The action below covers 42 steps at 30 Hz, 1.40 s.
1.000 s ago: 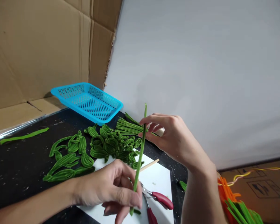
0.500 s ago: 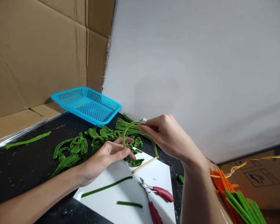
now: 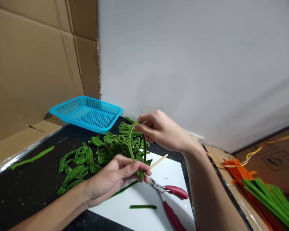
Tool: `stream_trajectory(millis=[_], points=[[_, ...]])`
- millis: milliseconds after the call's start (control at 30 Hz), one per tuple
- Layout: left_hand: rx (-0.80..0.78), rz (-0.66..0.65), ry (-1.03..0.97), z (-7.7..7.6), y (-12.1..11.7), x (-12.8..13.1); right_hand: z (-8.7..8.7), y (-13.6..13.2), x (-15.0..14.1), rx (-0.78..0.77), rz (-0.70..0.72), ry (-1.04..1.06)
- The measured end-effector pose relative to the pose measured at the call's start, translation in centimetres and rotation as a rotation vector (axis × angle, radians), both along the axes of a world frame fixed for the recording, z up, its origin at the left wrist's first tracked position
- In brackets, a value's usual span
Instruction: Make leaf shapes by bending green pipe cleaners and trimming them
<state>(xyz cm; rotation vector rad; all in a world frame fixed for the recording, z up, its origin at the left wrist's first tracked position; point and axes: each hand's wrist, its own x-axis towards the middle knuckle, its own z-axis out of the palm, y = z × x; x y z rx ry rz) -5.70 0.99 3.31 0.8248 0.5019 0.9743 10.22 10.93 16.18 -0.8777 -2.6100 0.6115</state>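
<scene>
A green pipe cleaner (image 3: 130, 138) is bent into a narrow loop above the white sheet (image 3: 120, 214). My right hand (image 3: 160, 130) pinches the top of its bend. Down at the two ends, my left hand (image 3: 120, 171) grips them between thumb and fingers. Just right of my left hand lie red-handled pliers (image 3: 175, 192), their jaws spread on the sheet. A short green pipe cleaner piece (image 3: 143, 207) rests in front of them, and a thin wooden stick (image 3: 159, 161) lies behind. Another cut piece (image 3: 124, 189) is partly covered by my left hand.
Shaped green pipe cleaner leaves (image 3: 113, 147) are heaped behind my hands, with a bundle of straight green stems (image 3: 125, 129) beyond. A blue basket (image 3: 96, 117) stands at the back. Orange strips (image 3: 240, 171) and bright green strips (image 3: 269, 199) lie at right, near a yellow wire (image 3: 249, 157).
The pipe cleaner went from straight to an arch and then to a closed loop. My left hand released a second strip onto the sheet, then moved to the loop's ends. The view shifted slightly.
</scene>
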Motion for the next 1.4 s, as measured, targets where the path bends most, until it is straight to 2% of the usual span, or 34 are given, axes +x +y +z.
stream_trajectory(millis=[167,367,500,667,733,800,867,967,1100,1233,1400], points=[[-0.024,0.052,0.063,-0.2,-0.2,0.4,-0.8,0.6,-0.3,0.130,0.034,0.017],[0.268,0.159,0.475,-0.7,-0.1,0.2,-1.8,1.7,0.0,0.163,0.060,0.018],[0.298,0.198,0.537,-0.9,-0.2,0.5,-2.3,2.5,0.3,0.169,0.070,0.040],[0.438,0.421,0.702,-0.1,-1.0,0.9,-3.8,4.5,0.8,0.159,0.046,0.042],[0.477,0.468,0.728,0.2,-1.2,0.8,-4.6,5.3,1.0,0.163,0.020,0.022],[0.436,0.428,0.662,0.2,-1.2,0.5,-5.3,6.0,1.1,0.159,-0.004,0.008],[0.320,0.374,0.508,0.3,-1.1,0.2,-6.0,6.6,1.2,0.153,-0.022,0.025],[0.099,0.374,0.320,0.5,-0.7,0.1,-6.8,7.3,1.3,0.145,-0.056,0.049],[-0.098,0.389,0.212,0.8,-0.3,0.5,-7.5,7.8,1.5,0.110,-0.089,-0.027],[-0.151,0.382,0.179,0.7,-0.3,0.8,-7.3,7.6,1.4,0.052,-0.038,-0.081],[-0.154,0.377,0.122,0.4,-0.5,0.6,-7.1,7.2,1.0,0.065,0.003,-0.040]])
